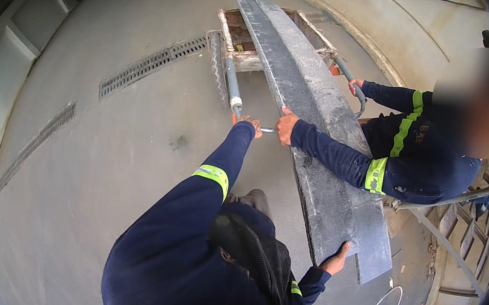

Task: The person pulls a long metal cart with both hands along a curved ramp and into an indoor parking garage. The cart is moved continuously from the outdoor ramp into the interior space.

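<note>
Two long grey stone slabs (317,113) lie side by side, overlapping, across a handcart (245,61) and stretch back toward me. My left hand (251,125) is closed around the end of the cart's left handle (232,83). My right hand (336,260) grips the near end of the left slab, thumb at its upper edge and the other fingers hidden beneath. A co-worker on the right presses one hand (287,126) on the slab's left edge, close to my left hand. The co-worker's other hand (355,87) is on the right handle (345,70).
Slotted drain grates (151,66) run along the grey floor (102,152) at left. A pale curved wall (409,26) rises at the back right. Metal framework (474,238) stands behind the co-worker, and a thin white strip (397,303) lies on the floor at lower right.
</note>
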Demonstrator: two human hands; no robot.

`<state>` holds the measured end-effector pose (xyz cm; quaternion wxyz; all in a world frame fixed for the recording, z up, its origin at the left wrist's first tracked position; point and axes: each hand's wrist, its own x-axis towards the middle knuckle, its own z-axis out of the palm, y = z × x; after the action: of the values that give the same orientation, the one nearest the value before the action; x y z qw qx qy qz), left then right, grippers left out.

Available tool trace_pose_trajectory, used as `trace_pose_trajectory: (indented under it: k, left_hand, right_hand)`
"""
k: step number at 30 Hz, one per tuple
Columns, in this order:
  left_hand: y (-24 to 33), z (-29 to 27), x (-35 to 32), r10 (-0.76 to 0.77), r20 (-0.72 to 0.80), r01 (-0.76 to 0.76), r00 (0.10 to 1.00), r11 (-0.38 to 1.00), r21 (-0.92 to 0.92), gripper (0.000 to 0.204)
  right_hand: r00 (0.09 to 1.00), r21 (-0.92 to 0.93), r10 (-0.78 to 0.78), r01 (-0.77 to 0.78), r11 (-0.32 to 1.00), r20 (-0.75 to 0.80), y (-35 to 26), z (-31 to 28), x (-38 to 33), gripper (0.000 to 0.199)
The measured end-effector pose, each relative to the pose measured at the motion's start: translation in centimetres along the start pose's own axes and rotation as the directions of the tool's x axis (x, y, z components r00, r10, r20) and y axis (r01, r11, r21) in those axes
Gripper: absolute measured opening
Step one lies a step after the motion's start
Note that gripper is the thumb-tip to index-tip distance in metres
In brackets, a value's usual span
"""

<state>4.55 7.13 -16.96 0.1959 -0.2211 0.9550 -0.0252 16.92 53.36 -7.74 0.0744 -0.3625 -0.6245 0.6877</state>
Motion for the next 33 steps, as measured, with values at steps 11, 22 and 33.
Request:
trace_pose_trajectory:
  k: [11, 22, 33]
  left_hand:
    - [-1.5, 1.2, 5.4, 0.046, -0.047, -0.048, 0.998, 0.998, -0.044, 0.032]
    - [6.9, 0.1, -20.2, -0.138, 0.294, 0.11, 0.946, 0.988, 0.109, 0.058]
    - [2.3, 8.1, 6.8, 0.049, 0.006, -0.048, 0.999, 0.998, -0.039, 0.045]
  right_hand:
    - [0.999, 0.003, 0.032, -0.032, 0.999, 0.038, 3.2, 2.7, 4.0, 0.054]
    - [0.979, 0.003, 0.18, -0.182, 0.983, 0.097, -1.5, -16.6, 6.5, 0.044]
    - [0.995, 0.154, -0.044, 0.03, 0.988, 0.087, 9.4, 0.3, 7.6, 0.061]
